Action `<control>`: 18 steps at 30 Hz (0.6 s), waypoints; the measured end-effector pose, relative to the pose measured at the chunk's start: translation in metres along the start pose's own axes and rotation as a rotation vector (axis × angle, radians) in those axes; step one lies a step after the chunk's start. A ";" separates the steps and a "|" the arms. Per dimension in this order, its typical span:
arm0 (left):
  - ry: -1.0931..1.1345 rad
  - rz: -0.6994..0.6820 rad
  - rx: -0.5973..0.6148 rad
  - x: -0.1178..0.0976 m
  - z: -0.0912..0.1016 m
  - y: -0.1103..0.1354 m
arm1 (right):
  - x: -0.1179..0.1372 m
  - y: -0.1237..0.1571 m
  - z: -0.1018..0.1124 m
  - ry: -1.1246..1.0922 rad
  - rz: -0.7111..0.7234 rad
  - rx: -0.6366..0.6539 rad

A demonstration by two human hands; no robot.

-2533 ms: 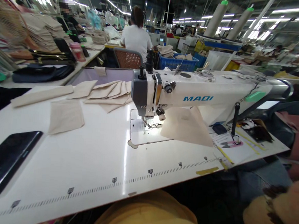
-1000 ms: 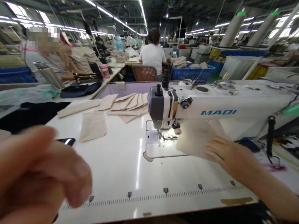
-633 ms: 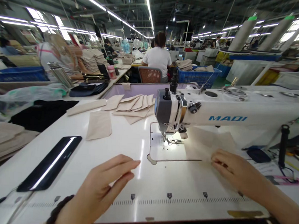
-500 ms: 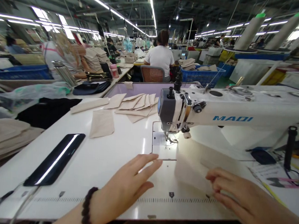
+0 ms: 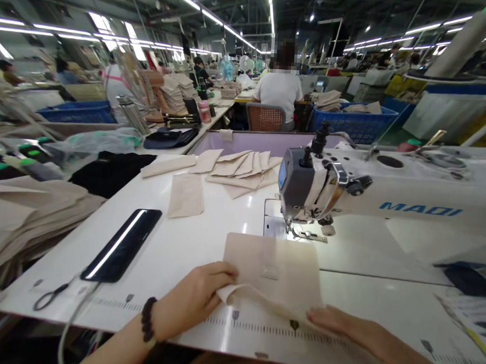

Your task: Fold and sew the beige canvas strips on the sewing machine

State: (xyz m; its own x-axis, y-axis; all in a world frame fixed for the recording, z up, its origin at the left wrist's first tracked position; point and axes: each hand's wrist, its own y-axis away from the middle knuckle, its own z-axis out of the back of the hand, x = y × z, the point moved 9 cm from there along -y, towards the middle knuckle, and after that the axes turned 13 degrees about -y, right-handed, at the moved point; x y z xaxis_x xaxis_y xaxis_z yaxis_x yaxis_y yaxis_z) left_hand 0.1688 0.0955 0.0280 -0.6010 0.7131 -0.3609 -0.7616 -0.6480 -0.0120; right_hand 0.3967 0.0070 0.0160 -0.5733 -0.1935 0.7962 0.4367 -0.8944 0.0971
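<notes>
A beige fabric piece point(image 5: 271, 270) lies on the white sewing table point(image 5: 182, 244), in front of the needle of a white MAQI sewing machine point(image 5: 372, 194). My left hand point(image 5: 196, 299), with a dark bead bracelet at the wrist, pinches the near left edge of the fabric piece. My right hand point(image 5: 337, 323) grips its near right edge, fingers closed on the cloth. The near edge is lifted and folded a little.
A black phone point(image 5: 121, 244) and small scissors point(image 5: 52, 297) lie at the left. Cut beige pieces point(image 5: 235, 168) fan out behind, with a single piece point(image 5: 186, 195) nearer. Stacked fabric point(image 5: 25, 214) sits far left. A seated person point(image 5: 278, 91) works ahead by blue bins point(image 5: 352, 125).
My right hand has pulled the fabric piece from beside the machine to the table's front. My left hand came in and took its left edge. The view shifted left.
</notes>
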 end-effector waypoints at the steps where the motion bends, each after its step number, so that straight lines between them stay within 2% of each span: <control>1: 0.037 0.057 -0.009 0.007 0.002 0.003 | -0.007 -0.003 0.001 -0.030 -0.011 -0.039; 4: 0.185 0.157 -0.038 0.015 0.004 0.003 | -0.019 -0.019 0.008 -0.094 -0.087 -0.311; 7: 0.266 0.302 -0.071 0.026 0.004 -0.001 | -0.017 -0.035 0.010 -0.165 -0.166 -0.549; 9: 0.254 0.431 -0.086 0.037 0.002 0.000 | -0.011 -0.040 0.013 -0.173 -0.174 -0.656; 11: 0.256 0.509 -0.095 0.044 -0.001 0.002 | -0.003 -0.043 0.016 -0.121 -0.112 -0.675; 15: 0.370 0.586 -0.123 0.050 -0.007 0.009 | 0.010 -0.048 0.013 0.055 0.099 -0.569; 18: 0.378 0.640 -0.158 0.052 -0.010 0.020 | 0.011 -0.050 0.012 0.181 0.137 -0.554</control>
State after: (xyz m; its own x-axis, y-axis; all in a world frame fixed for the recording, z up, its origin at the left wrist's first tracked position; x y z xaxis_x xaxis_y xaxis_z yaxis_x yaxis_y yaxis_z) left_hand 0.1250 0.1171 0.0001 -0.7682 0.0637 -0.6371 -0.2317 -0.9552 0.1839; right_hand 0.3768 0.0544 0.0266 -0.6676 -0.3443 0.6601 0.1161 -0.9240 -0.3644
